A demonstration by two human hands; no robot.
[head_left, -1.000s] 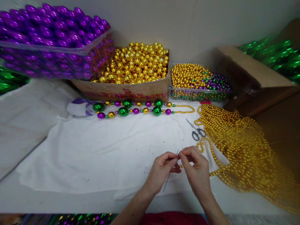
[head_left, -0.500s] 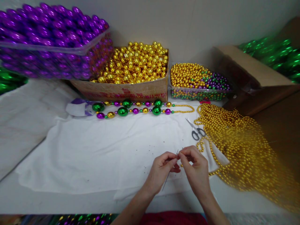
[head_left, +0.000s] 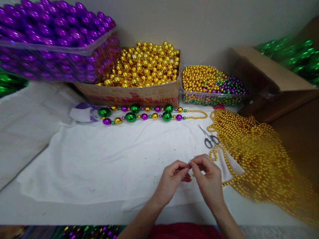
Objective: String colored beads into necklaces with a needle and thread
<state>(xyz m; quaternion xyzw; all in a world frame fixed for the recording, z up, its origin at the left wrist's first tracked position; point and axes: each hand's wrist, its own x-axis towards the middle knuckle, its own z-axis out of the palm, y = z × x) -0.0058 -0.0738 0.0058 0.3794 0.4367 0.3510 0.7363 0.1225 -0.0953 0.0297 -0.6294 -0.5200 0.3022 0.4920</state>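
Observation:
My left hand (head_left: 174,177) pinches a thin metal needle (head_left: 189,161) whose tip pokes up between thumb and forefinger. My right hand (head_left: 208,177) is closed against it, fingertips pinched at the needle's top; a strand of small gold beads (head_left: 216,153) runs from under this hand to the big gold bead pile (head_left: 254,156) at the right. Whether the right fingers hold the strand's thread end is too small to make out. Both hands hover low over the white cloth (head_left: 112,159).
Scissors (head_left: 208,136) lie beyond my right hand. A finished necklace (head_left: 149,113) of green, purple and gold balls lies further back. Behind stand a carton of gold balls (head_left: 142,69), a purple-ball tub (head_left: 54,39), a mixed small-bead tray (head_left: 211,86) and a cardboard box (head_left: 269,73).
The needle's lower shaft, visible below my left hand earlier, no longer shows. The hands stay pinched together in nearly the same spot.

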